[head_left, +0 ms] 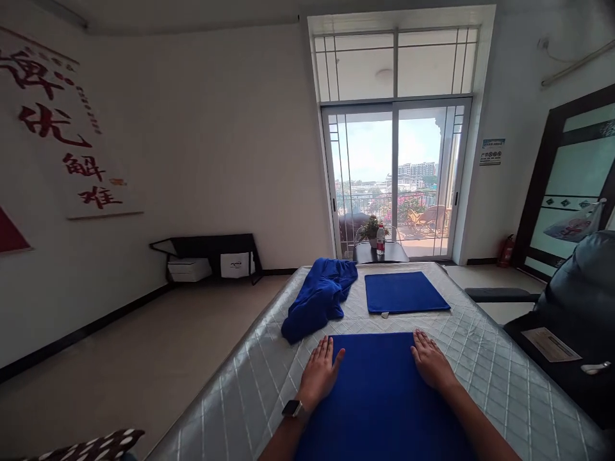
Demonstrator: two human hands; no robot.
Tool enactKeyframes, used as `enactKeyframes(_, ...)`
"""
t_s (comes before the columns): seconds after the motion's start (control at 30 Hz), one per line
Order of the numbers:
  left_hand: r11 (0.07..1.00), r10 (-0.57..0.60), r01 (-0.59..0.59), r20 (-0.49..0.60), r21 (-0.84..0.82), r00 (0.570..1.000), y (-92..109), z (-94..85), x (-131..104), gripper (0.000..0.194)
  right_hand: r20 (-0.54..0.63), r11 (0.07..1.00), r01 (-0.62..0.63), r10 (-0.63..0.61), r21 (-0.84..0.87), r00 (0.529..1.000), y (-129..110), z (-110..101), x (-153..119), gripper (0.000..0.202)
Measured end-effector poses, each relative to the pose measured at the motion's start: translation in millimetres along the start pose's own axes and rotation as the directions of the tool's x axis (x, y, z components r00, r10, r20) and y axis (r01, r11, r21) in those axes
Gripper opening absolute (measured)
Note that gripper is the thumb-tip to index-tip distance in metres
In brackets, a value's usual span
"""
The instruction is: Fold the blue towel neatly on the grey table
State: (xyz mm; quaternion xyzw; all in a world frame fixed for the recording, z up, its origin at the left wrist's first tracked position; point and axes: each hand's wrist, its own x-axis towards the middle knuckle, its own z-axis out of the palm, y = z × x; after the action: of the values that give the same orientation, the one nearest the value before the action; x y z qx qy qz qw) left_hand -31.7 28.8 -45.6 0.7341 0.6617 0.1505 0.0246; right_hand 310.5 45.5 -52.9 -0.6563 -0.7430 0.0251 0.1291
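In the head view, a blue cloth (379, 397) lies flat on the near part of a quilted mattress (240, 390). The left hand (319, 372), with a watch (292, 408) on its wrist, rests palm down on the left edge of the blue cloth, fingers nearly together and thumb apart, gripping nothing. The right hand (431, 362) lies palm down at the cloth's far right corner, its fingers extended and close together. Just beyond the blue cloth is a flat blue rectangle (406, 292) with a small white tag (385, 315) at its near edge. Beyond the cloth and to its left lies a crumpled blue heap (321, 298). Farther beyond the cloth, a bottle (380, 241) and a potted plant (370, 229) stand on a dark table (391, 254).
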Motion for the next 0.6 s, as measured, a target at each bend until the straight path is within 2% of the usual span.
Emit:
enactKeyframes(0.3,0.998,0.008,-0.010,-0.032,-0.055,0.999,-8.6,-2.1,2.6,0.082,-0.005,0.997,0.032,-0.032,-0.067,0.999,3.0,3.8,5.0,0.063)
enactKeyframes(0.6,0.997,0.035,-0.032,-0.046,0.066,0.998,-19.1,-0.6,2.5,0.073,0.021,0.994,-0.009,0.011,-0.107,1.000,-0.9,-0.4,1.3,0.064)
